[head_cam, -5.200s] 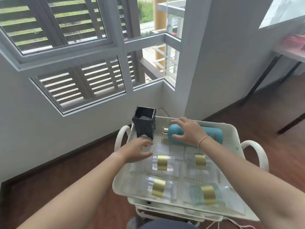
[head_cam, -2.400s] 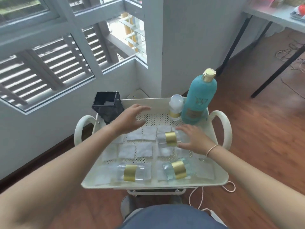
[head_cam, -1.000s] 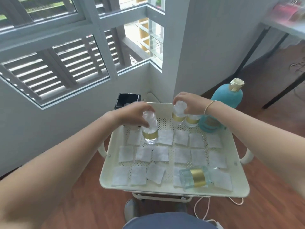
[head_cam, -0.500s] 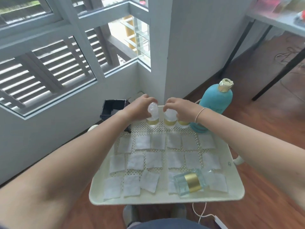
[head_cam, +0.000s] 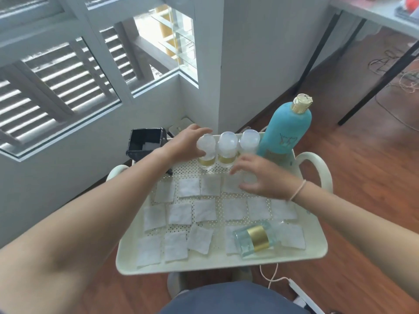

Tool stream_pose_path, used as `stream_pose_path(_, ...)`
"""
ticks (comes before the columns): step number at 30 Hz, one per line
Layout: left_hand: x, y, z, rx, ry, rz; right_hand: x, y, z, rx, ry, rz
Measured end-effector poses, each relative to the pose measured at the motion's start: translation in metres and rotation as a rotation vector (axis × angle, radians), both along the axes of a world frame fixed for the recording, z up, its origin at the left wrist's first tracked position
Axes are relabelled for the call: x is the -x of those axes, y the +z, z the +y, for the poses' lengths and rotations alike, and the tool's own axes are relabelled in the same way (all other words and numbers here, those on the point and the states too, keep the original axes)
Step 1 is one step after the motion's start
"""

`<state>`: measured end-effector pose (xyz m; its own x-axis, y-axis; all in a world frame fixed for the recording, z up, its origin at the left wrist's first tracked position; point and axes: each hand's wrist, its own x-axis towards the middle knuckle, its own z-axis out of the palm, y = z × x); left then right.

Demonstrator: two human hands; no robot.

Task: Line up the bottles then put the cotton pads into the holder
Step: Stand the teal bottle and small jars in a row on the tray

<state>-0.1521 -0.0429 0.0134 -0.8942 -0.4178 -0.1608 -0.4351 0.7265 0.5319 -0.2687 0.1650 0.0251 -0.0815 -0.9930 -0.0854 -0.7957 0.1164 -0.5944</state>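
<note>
Bottles stand in a row along the far edge of the cream tray [head_cam: 140, 267]: three small clear ones with gold bands and frosted caps, then the tall teal bottle [head_cam: 284, 132] at the right end. The left hand [head_cam: 188, 143] reaches forward with a nearly straight arm, its fingers and thumb wrapped around the leftmost small bottle [head_cam: 205, 152], which stands upright beside the middle small bottle [head_cam: 226, 150]. The third small bottle [head_cam: 249, 141] stands next to the teal one. The right hand [head_cam: 260, 177] hovers palm-down above the far row of cotton pads [head_cam: 189, 188], fingers spread and loosely curled, holding nothing. One more gold-banded bottle [head_cam: 257, 240] lies on its side near the tray's front right corner, on top of pads. The black holder [head_cam: 145, 143] sits at the tray's far left corner.
</note>
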Motion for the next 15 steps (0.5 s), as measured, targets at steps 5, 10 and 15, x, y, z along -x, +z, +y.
stream_pose_path(5, -0.016, 0.000, 0.007, 0.002, 0.021, 0.065, -0.006, -0.032, 0.049, -0.481, 0.142, 0.013)
stream_pose_path(10, -0.049, 0.009, 0.018, -0.003, 0.056, 0.210, -0.005, -0.049, 0.070, -0.667, 0.187, 0.120)
stream_pose_path(15, -0.097, 0.019, 0.024, 0.035, 0.081, 0.241, -0.007, -0.053, 0.073, -0.629, 0.252, 0.257)
